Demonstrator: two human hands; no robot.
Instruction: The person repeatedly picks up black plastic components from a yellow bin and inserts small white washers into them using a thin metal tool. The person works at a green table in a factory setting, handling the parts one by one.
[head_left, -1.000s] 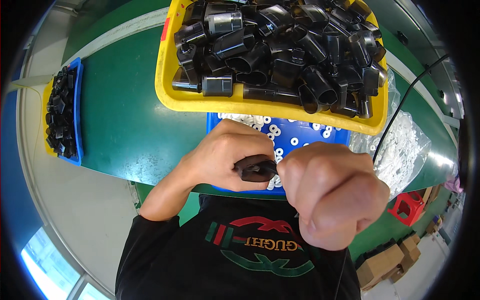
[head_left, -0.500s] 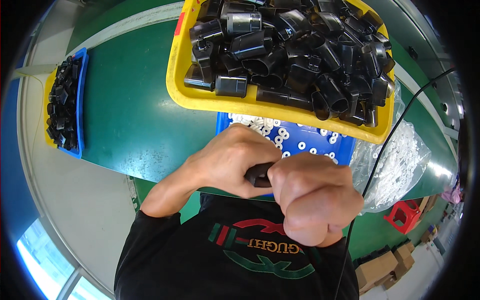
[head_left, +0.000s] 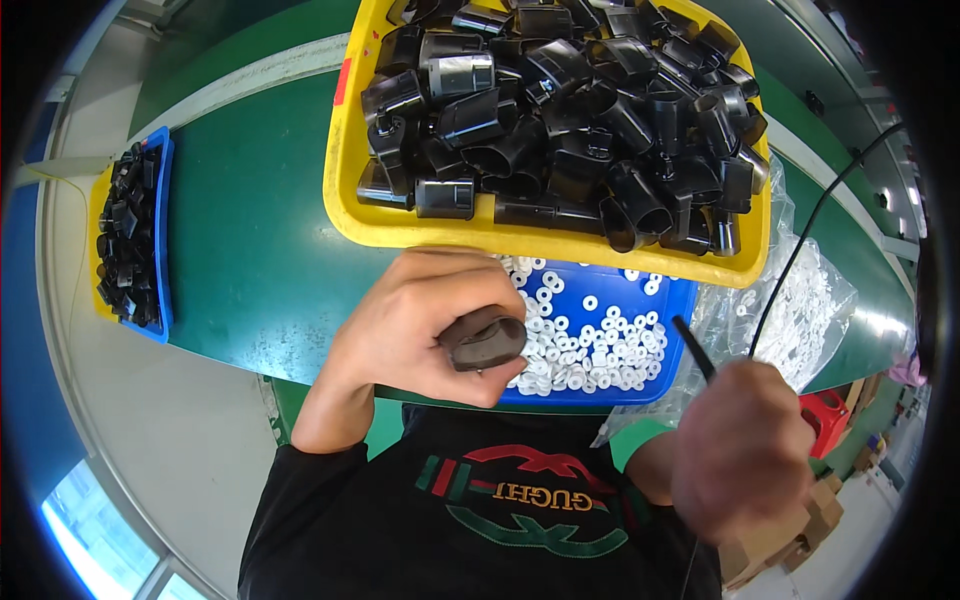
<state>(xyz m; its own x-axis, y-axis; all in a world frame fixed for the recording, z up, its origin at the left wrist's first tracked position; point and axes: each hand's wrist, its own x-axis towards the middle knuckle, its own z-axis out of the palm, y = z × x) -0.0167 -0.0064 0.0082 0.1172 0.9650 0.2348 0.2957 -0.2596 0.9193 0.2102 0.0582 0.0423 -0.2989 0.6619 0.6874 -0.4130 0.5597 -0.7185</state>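
My left hand (head_left: pixel 425 315), near the blue tray's left side, is wrapped round a hollow dark plastic part (head_left: pixel 485 345). The part's oval open end faces up toward me. Off to the right, clear of the tray, my right hand (head_left: pixel 745 450) is a closed fist, blurred by motion. From its top sticks a short black rod (head_left: pixel 694 347); the rest of it is hidden in the fist. White ring washers (head_left: pixel 590 360) lie loose in the blue tray (head_left: pixel 640 397) between my hands.
A yellow bin (head_left: pixel 350 225) heaped with black plastic parts (head_left: pixel 570 75) overhangs the tray's far side. Right of it lies a clear bag (head_left: pixel 800 310) of white pieces, crossed by a black cord (head_left: pixel 800 245). More black parts fill a blue tray (head_left: pixel 163 235) at far left.
My hands, together at the dark part before, are now apart. The right hand has swung right and down with the rod showing; the left has shifted slightly left, exposing the part's opening and more washers.
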